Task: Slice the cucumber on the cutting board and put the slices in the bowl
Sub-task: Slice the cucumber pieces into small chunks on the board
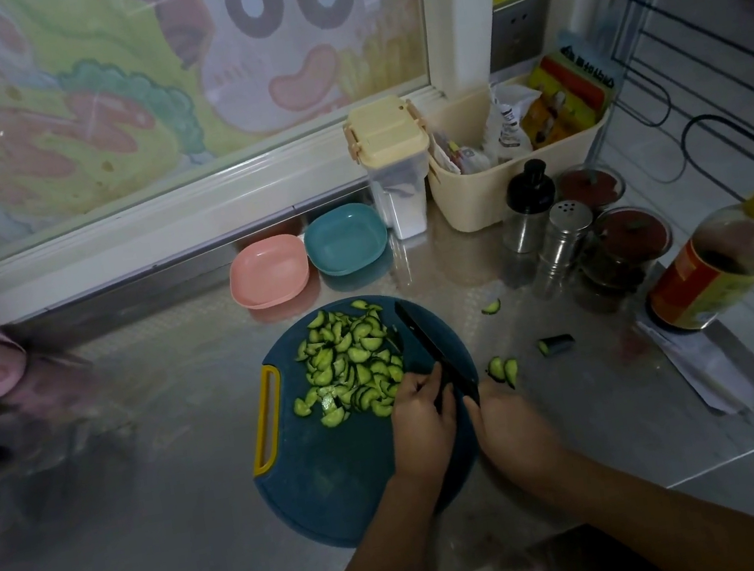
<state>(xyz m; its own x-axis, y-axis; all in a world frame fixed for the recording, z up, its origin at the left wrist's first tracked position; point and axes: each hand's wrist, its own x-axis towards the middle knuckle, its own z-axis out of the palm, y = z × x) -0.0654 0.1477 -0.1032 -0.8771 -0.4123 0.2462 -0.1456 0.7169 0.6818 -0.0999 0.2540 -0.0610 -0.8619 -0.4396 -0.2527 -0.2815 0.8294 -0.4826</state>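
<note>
Nearest me, two bare forearms reach in over the brushed steel countertop (151,493) to the round dark-blue plastic cutting board with its yellow handle loop (336,479). The right hand (511,427) sits at the board's right edge, fingers curled around the handle end of a black-bladed kitchen knife (428,341). The blade slants away across the board. The left hand (423,421) rests on the board just left of the knife with its fingers bent. Its fingertips (431,375) are against the blade, but I cannot tell whether they pinch it or only touch it.

The half-moon green cucumber slices (348,368) lie heaped on the far left half of the board, touching the blade's left side. Off the board to the right, two stray slices (502,370) lie on the steel just past the right hand's fingertips. A dark cucumber end stub (556,344) is further right, and a single slice (491,306) lies beyond that.

Just beyond the board's far edge stand a shallow pink plastic bowl (269,272) and a shallow teal plastic bowl (346,241), side by side. Far right of the board are steel shakers (565,238), a yellow-capped brown sauce bottle (717,266) and a cream plastic caddy of packets (522,183). Behind everything is a window with cartoon film (134,76).
</note>
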